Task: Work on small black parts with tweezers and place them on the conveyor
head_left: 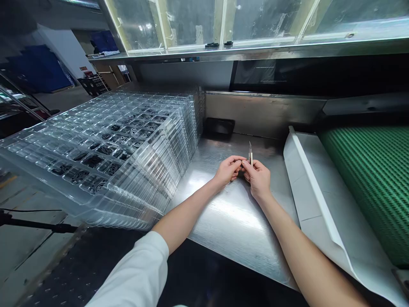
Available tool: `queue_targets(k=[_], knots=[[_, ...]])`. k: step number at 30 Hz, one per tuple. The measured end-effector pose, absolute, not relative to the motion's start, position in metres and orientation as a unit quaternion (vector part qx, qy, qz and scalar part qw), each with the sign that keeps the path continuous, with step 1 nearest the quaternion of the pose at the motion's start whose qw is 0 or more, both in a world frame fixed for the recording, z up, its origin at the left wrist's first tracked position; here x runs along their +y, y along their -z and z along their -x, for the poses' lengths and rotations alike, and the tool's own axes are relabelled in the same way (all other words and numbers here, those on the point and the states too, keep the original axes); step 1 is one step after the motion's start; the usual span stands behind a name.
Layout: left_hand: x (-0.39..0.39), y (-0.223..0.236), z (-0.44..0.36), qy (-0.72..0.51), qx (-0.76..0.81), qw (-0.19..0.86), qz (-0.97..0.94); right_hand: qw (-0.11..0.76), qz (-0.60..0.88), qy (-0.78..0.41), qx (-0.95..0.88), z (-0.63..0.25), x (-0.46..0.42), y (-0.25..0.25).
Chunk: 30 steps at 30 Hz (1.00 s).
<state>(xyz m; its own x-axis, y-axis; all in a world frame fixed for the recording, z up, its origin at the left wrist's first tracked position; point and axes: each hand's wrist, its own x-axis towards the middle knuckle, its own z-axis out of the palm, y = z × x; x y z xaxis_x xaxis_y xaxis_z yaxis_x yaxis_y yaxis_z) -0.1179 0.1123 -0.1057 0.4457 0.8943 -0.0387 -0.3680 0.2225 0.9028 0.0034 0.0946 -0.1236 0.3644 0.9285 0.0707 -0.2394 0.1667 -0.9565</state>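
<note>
Pale-handled craft knife (250, 158), thin blade out, right of the tray stack (156, 160)
Right hand (259, 178) grips it and, with left hand (226, 172), pinches a tiny dark bit (242, 164); steel worktop (231, 217) leaves elbow room between tray stack and white guard (302, 183).

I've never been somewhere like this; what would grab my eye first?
Probably the stack of clear plastic trays at left, dark parts in some top pockets. Next, the bright green textured surface at far right. Between them, over the metal table, the left hand is close beside the right hand, which holds a thin-bladed tool upright.
</note>
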Motion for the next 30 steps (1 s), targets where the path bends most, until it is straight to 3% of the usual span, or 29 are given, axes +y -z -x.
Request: queue_targets(k=[21,30], knots=[[0.1124,0.1054,0.1187,-0.437,0.274,0.75,-0.414,0.663,0.477,-0.445,-0.367,-0.0025,0.0931,0.1241],[0.1163,0.1083,0.1199,-0.449,0.299,0.715,-0.445,0.657,0.473,-0.448,-0.379,0.0012,0.0906,0.1219]])
